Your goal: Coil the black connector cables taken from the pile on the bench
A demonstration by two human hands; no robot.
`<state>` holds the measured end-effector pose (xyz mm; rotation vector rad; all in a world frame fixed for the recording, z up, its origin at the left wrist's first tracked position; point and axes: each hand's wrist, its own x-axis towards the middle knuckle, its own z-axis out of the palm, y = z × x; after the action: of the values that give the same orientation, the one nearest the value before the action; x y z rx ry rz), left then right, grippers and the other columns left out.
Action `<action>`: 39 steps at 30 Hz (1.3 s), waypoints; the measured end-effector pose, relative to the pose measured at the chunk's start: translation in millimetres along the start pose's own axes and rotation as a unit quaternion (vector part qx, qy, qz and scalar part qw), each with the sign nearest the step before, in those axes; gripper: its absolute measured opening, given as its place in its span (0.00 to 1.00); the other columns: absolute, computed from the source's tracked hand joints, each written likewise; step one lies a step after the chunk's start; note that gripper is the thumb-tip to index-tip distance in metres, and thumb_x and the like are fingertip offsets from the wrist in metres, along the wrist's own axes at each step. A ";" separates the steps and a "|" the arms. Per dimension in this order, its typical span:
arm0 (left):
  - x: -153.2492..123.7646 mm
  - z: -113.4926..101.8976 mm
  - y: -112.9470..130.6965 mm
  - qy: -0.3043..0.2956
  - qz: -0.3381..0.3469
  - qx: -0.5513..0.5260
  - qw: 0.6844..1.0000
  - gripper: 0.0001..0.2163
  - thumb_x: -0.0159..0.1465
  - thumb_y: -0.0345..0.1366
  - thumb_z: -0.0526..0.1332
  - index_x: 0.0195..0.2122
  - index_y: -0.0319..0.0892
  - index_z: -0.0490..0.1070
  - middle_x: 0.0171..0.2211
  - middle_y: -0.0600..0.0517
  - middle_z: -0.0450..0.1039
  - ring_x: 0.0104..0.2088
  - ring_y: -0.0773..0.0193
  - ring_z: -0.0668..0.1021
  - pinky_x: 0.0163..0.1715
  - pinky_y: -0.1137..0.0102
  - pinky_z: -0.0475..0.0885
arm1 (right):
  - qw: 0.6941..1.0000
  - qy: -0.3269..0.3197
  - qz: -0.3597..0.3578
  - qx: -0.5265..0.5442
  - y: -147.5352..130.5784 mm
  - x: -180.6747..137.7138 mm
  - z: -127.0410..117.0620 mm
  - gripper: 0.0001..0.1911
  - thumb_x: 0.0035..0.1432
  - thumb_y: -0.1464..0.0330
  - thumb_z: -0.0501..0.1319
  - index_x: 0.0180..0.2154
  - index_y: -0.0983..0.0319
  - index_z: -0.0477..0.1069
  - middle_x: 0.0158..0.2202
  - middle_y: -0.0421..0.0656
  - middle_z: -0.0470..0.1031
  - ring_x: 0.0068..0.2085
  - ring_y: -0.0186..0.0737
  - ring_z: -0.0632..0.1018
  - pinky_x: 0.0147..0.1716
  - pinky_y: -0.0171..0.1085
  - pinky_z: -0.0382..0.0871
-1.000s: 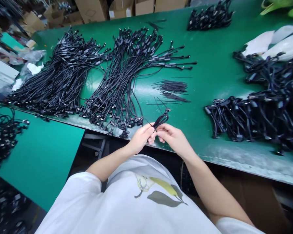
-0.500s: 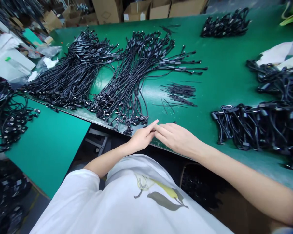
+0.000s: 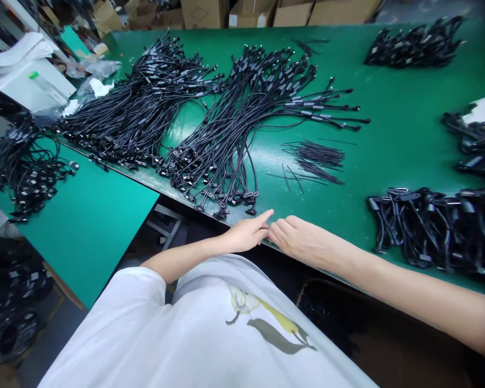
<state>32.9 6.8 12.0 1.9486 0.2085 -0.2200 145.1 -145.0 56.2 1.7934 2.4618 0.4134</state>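
My left hand (image 3: 246, 235) rests at the front edge of the green table (image 3: 392, 124), its index finger stretched forward, nothing in it. My right hand (image 3: 298, 238) lies flat beside it, fingertips touching the left hand's fingers, and holds nothing I can see. Just beyond the left index finger lie the connector ends of a fanned pile of straight black cables (image 3: 234, 140). A small heap of thin black twist ties (image 3: 317, 158) lies a little beyond the hands. A row of coiled, tied cables (image 3: 436, 226) sits to the right of my right forearm.
A second fanned cable pile (image 3: 145, 110) lies further left, another coiled heap (image 3: 416, 46) at the far right. A lower green table (image 3: 92, 215) at left carries more cables (image 3: 28, 167). A box of dark cables (image 3: 335, 318) stands below the table edge. Cardboard boxes (image 3: 246, 11) line the back.
A second ago both hands held a small coiled cable above the table edge. It is gone from them now; the hands have lowered and flattened, and the view has shifted left.
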 end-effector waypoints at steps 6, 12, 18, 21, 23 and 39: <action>5.1 9.5 1.7 0.027 0.009 0.042 0.999 0.29 0.65 0.33 0.49 0.69 0.40 0.50 0.52 0.42 0.74 0.51 0.55 0.76 0.52 0.60 0.69 | 0.995 -0.019 0.095 -0.029 -5.6 3.2 12.6 0.16 0.59 0.81 0.46 0.27 0.63 0.68 0.22 0.46 0.62 0.24 0.42 0.60 0.27 0.41 0.45; 26.5 17.1 13.4 0.054 -0.029 -0.038 0.997 0.35 0.60 0.29 0.52 0.70 0.34 0.44 0.64 0.35 0.58 0.65 0.49 0.63 0.64 0.56 0.57 | 0.954 -0.027 0.293 0.061 6.6 6.5 28.9 0.10 0.56 0.76 0.50 0.28 0.64 0.68 0.21 0.45 0.67 0.20 0.37 0.63 0.22 0.37 0.41; 55.6 8.6 27.6 0.106 0.068 -0.350 0.928 0.21 0.60 0.29 0.51 0.54 0.38 0.70 0.52 0.45 0.72 0.56 0.57 0.71 0.60 0.61 0.61 | 0.783 0.165 0.529 0.283 8.1 14.3 29.9 0.16 0.64 0.62 0.48 0.28 0.61 0.66 0.25 0.43 0.71 0.27 0.38 0.70 0.27 0.35 0.55; 47.9 -3.4 32.4 0.155 0.117 -0.309 0.931 0.17 0.67 0.38 0.49 0.39 0.40 0.77 0.46 0.47 0.72 0.51 0.59 0.71 0.58 0.63 0.62 | 0.706 0.175 0.519 0.450 9.0 8.1 28.5 0.18 0.63 0.57 0.50 0.26 0.60 0.66 0.21 0.40 0.67 0.24 0.37 0.67 0.26 0.35 0.57; 36.4 -9.4 34.9 0.174 0.128 -0.185 0.959 0.19 0.69 0.42 0.49 0.34 0.42 0.79 0.42 0.49 0.69 0.50 0.60 0.70 0.59 0.64 0.59 | 0.712 0.151 0.490 0.480 11.3 1.4 26.5 0.19 0.62 0.56 0.50 0.24 0.60 0.64 0.20 0.40 0.65 0.24 0.36 0.66 0.26 0.35 0.57; 21.7 -26.4 24.5 -0.014 0.080 -0.284 0.955 0.22 0.59 0.54 0.64 0.45 0.41 0.78 0.48 0.45 0.74 0.52 0.56 0.73 0.57 0.63 0.65 | 0.717 0.167 0.429 0.524 -12.0 7.7 28.3 0.15 0.61 0.62 0.55 0.25 0.61 0.68 0.26 0.42 0.70 0.28 0.35 0.67 0.29 0.34 0.55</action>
<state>61.5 22.9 38.3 1.3803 0.0812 -0.0679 137.5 -136.2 26.7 3.5408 1.8712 -0.9878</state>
